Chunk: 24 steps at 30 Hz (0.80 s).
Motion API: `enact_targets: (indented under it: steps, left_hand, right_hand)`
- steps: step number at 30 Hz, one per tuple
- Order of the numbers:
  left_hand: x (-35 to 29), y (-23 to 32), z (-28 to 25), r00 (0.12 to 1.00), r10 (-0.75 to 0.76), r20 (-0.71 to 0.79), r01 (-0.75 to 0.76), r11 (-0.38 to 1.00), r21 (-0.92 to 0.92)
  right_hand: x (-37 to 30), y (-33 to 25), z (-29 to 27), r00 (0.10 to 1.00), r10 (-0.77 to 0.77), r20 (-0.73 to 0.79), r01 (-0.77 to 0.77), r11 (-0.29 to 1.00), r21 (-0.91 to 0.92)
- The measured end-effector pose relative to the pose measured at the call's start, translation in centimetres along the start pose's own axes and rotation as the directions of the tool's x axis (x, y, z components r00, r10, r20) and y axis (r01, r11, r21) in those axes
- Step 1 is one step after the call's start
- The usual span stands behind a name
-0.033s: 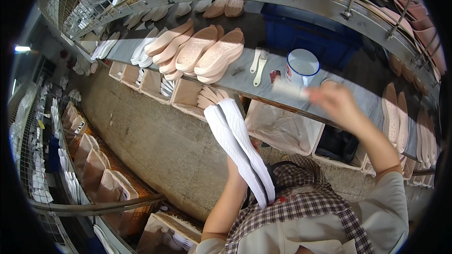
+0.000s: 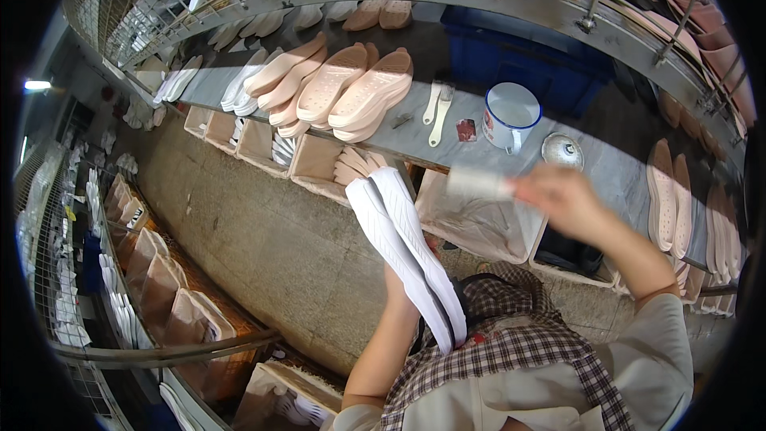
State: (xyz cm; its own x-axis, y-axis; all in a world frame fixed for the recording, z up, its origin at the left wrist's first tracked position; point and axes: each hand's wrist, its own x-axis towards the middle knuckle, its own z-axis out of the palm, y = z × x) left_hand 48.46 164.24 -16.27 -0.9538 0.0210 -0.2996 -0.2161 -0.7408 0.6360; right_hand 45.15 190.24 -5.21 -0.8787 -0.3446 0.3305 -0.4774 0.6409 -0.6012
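A pair of white shoe soles (image 2: 399, 247) stands side by side on edge before my body, tilted, the near ends against the checked apron (image 2: 495, 343). My left hand (image 2: 432, 244) grips them from beneath and behind; most of its fingers are hidden. To the right, my right hand (image 2: 558, 198) is closed on a pale brush (image 2: 483, 184), smeared by motion, held in the air apart from the soles. Beyond it on the bench sit a white enamel mug (image 2: 511, 118) with a blue rim and its silvery lid (image 2: 562, 151).
Two pale-handled brushes (image 2: 438, 118) and a small red packet (image 2: 466, 130) lie on the grey bench (image 2: 391, 140). Stacked pink soles (image 2: 372, 96) stand left, more pink soles (image 2: 661, 195) right. A blue crate (image 2: 527, 52) is behind. Lined bins (image 2: 479, 219) hang below the bench edge.
My right hand has come down with the brush, away from the mug and nearer the soles. The lid and red packet now show fully. The soles and left hand stay put.
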Motion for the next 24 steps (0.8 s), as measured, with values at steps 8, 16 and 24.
enact_targets:
  steps: [8,16,24]
  left_hand:
    - [-0.5,-0.7,-0.3,0.993,-0.027,-0.114,0.051,0.974,0.220]
    - [-1.3,-0.5,-0.4,0.989,-0.002,-0.149,0.050,0.948,0.316]
    - [-1.5,-1.3,-1.6,0.977,0.027,-0.211,0.038,0.955,0.294]
  right_hand:
    - [-1.9,-2.7,6.2,0.987,-0.158,0.031,0.160,0.983,-0.088]
    - [-1.5,-3.1,4.8,0.970,-0.133,0.203,0.167,0.973,-0.161]
    - [-2.9,-2.2,6.2,0.935,-0.311,0.171,0.282,0.944,0.174]
